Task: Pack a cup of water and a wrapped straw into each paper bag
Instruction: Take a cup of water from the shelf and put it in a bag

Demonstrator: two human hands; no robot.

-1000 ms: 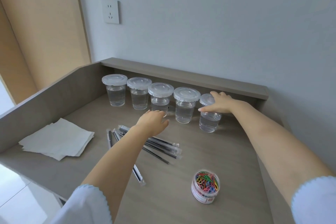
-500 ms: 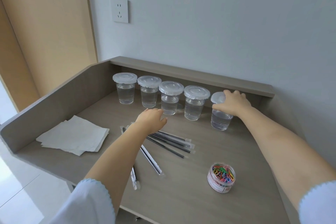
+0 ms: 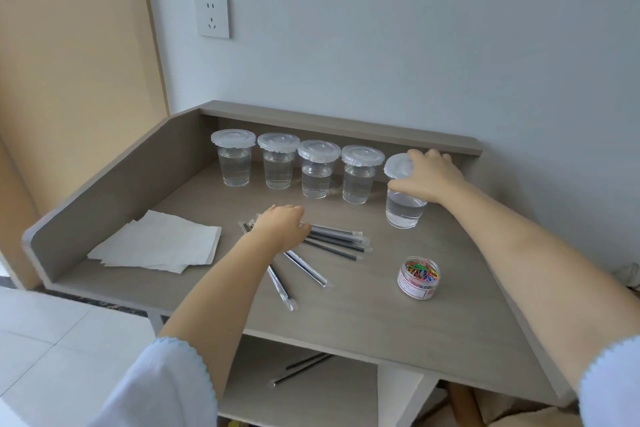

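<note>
Five clear plastic cups of water with lids (image 3: pixel 318 168) sit on the grey wooden worktop (image 3: pixel 363 308). Black straws in clear wrappers (image 3: pixel 334 241): I count roughly seven, hard to be sure since they overlap. One small clear jar of coloured paper clips (image 3: pixel 418 277), one stack of white paper bags (image 3: pixel 157 246). Two more dark straws on the lower shelf (image 3: pixel 301 366).

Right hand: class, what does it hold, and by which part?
The right hand holds the rightmost cup near its top, fingers curled just under the lid.
</note>
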